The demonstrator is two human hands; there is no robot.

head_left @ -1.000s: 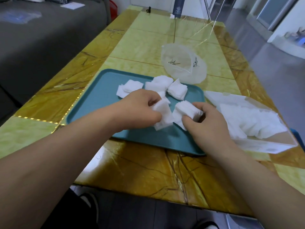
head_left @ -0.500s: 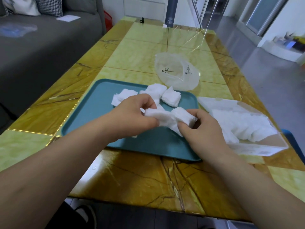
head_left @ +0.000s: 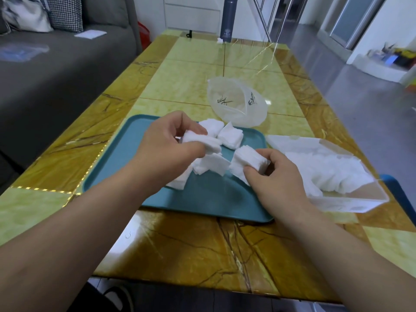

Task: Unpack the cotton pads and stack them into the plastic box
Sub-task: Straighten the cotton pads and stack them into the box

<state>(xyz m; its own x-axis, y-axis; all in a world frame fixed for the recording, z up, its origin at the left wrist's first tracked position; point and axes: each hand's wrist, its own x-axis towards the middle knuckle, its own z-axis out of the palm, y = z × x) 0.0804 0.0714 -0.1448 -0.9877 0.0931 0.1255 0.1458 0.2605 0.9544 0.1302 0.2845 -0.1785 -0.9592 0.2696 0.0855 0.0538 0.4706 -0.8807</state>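
Observation:
White square cotton pads lie in loose piles on a teal tray [head_left: 202,201]. My left hand [head_left: 166,149] grips a stack of cotton pads [head_left: 202,140] above the tray's middle. More pads [head_left: 211,165] lie just under that stack. My right hand [head_left: 276,176] pinches a second bunch of pads [head_left: 247,159] near the tray's right side. Another pile [head_left: 230,137] rests at the tray's far edge. To the right stands the clear plastic box [head_left: 351,200], holding a heap of white pads [head_left: 326,172].
An empty translucent plastic bag [head_left: 236,102] with black print lies beyond the tray. A dark bottle [head_left: 227,21] stands at the far table end. A grey sofa [head_left: 56,64] runs along the left. The yellow marble table edge [head_left: 202,287] is close to me.
My left hand has lifted its stack of pads up and away from the right hand's bunch. The two bunches, touching half a second ago, are now apart. The camera tilted upward.

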